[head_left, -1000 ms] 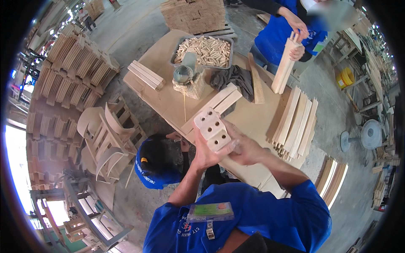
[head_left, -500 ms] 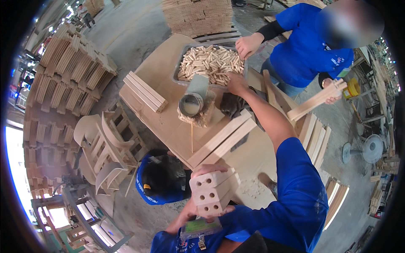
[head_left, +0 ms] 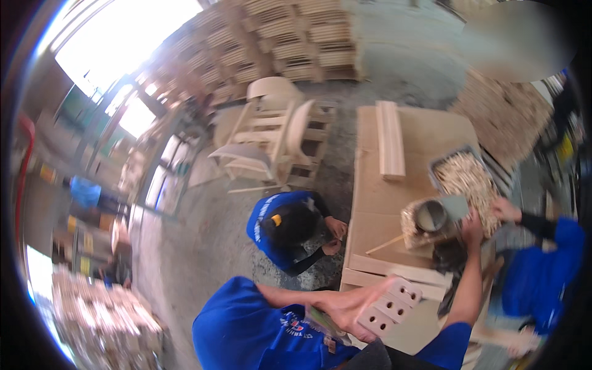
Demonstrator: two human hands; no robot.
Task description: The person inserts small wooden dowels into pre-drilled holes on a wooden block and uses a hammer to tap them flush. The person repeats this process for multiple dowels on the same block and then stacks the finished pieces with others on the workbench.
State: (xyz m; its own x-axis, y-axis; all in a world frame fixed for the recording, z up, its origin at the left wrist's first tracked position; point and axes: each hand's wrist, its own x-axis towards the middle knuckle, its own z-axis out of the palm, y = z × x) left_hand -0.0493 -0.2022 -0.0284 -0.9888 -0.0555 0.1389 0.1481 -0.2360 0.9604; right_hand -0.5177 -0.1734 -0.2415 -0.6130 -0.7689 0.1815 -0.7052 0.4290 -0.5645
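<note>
My left hand (head_left: 348, 309) is closed around several pale wooden bars (head_left: 390, 308), stacked side by side. Their end faces point up and show pairs of drilled round holes. My right arm stretches to a grey plastic bin (head_left: 437, 176) heaped with short wooden dowels (head_left: 464, 175). At the bin's near edge, my right hand (head_left: 472, 229) has its fingers bent together among the dowels; what they pinch is too blurred to make out. Beside that hand stands a round pot (head_left: 430, 216) of pale liquid on a crusted block, with a thin stick (head_left: 385, 245) by it.
A co-worker's hand (head_left: 507, 210) also reaches into the bin, from the right. Another person in a blue cap (head_left: 285, 225) is low beside the cardboard-covered table (head_left: 425, 132). Wooden bars (head_left: 390, 140) lie on it. Curved chair parts (head_left: 265, 132) stand on a pallet beyond.
My view has swung to the left, so the table now appears on the right. The left hand still grips the bars, and the right hand remains at the dowel bin.
</note>
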